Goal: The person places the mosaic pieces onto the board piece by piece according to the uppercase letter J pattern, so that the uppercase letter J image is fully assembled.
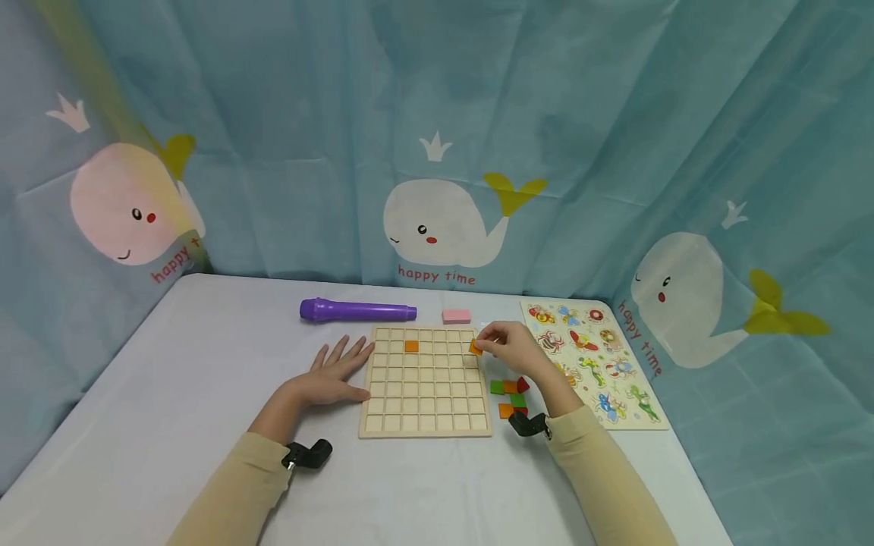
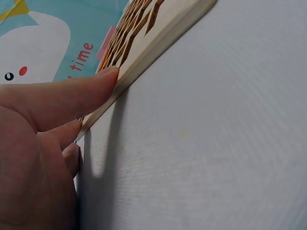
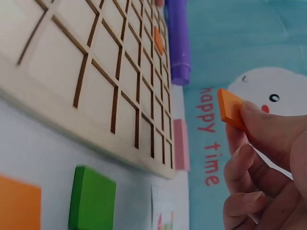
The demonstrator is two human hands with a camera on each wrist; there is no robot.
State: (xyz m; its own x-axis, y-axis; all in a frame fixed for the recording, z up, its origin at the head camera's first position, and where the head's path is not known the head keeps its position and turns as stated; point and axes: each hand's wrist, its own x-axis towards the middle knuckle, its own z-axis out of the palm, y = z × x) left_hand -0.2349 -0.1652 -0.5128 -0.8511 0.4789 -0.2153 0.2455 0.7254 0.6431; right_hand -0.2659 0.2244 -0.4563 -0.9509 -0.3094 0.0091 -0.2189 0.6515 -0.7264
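Looks like a kids' play corner or small rec. setup, tho can't tell if in a home or studio: a blue-green curtain (image 1: 273, 212) w/ cartoon whales (image 1: 433, 220), crowns (image 1: 435, 154) & red "happy time" lettering (image 1: 437, 275) runs behind & along both sides of a white table (image 1: 171, 417). Toys on top fit: wooden grid board (image 1: 426, 389) w/ orange sq. tiles (image 1: 411, 346), bug-pic. puzzle board (image 1: 631, 425), purple toy mic (image 1: 358, 312); black wrist cams (image 1: 307, 454) suggest the rec. part.

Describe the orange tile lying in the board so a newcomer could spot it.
Find the wooden grid board on the white table. Near its far edge lies an orange tile. It alone sits in the board; the right hand pinches another tile.
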